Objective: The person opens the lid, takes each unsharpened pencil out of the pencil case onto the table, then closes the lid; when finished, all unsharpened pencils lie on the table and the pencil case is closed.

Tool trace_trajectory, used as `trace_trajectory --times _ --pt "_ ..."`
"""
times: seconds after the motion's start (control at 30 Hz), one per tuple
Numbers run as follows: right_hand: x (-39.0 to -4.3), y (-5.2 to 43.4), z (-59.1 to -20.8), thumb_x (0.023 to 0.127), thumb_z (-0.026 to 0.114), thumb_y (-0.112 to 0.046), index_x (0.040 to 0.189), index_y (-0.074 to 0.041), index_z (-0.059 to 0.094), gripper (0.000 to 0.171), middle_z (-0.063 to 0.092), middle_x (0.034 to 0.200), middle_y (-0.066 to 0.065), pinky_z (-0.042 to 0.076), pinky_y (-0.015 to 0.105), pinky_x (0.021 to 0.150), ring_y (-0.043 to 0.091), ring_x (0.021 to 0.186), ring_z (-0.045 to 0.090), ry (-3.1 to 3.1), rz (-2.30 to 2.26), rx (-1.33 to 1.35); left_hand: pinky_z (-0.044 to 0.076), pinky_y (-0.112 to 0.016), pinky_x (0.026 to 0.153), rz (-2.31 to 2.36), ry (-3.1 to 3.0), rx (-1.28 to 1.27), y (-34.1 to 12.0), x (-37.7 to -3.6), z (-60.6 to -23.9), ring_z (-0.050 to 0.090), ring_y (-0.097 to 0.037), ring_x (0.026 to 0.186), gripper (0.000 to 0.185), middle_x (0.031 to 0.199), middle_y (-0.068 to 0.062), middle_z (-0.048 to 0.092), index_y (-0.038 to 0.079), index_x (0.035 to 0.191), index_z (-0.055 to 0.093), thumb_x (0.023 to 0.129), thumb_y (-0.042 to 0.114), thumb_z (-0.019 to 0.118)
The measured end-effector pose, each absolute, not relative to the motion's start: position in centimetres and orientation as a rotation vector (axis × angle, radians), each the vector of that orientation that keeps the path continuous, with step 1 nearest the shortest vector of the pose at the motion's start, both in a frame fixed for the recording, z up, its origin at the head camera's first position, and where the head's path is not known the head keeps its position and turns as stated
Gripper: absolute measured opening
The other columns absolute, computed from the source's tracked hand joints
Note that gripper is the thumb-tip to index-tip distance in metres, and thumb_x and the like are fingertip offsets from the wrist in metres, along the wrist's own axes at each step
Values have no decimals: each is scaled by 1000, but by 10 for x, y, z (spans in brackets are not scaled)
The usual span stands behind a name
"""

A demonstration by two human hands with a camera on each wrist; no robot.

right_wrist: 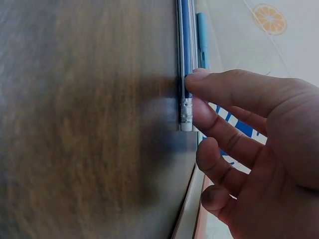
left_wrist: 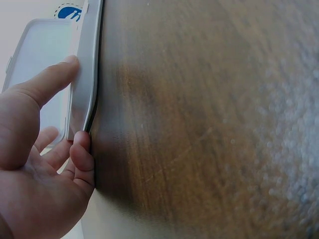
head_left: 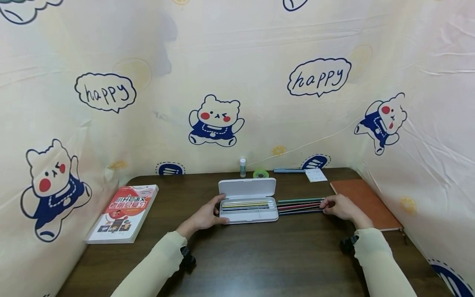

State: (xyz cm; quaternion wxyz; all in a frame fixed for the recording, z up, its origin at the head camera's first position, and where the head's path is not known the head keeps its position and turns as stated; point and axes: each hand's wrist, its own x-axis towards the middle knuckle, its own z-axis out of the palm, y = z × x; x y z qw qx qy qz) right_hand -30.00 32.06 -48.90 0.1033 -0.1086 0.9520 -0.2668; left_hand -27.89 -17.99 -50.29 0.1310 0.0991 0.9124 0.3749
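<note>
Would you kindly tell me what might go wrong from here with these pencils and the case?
The pencils, pinched near one end by the right hand, might fan out or roll. The case, gripped at its left end by the left hand, could pivot if bumped. Its raised lid might drop if jolted.

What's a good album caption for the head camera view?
Left fingers grip an open white pencil case while right fingers pinch pencils beside it.
</note>
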Motion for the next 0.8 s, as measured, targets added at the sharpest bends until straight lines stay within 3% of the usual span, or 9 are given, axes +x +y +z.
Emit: trace_trajectory --times 0.47,0.8 --pt "-302 292 -477 94 69 -19 112 -10 71 20 69 101 6 48 31 79 20 92 58 2739 -1040 -381 39 -33 75 1077 2654 285 -180 -279 -502 49 -19 90 93 103 -7 52 24 156 30 81 37 83" --pt "-305 245 -476 93 69 -15 109 -8 72 18 71 99 4 46 33 81 18 90 57 2750 -1070 -519 39 -33 75 1091 2652 287 -179 -279 -503 48 -19 91 93 105 -7 52 23 156 30 81 36 84"
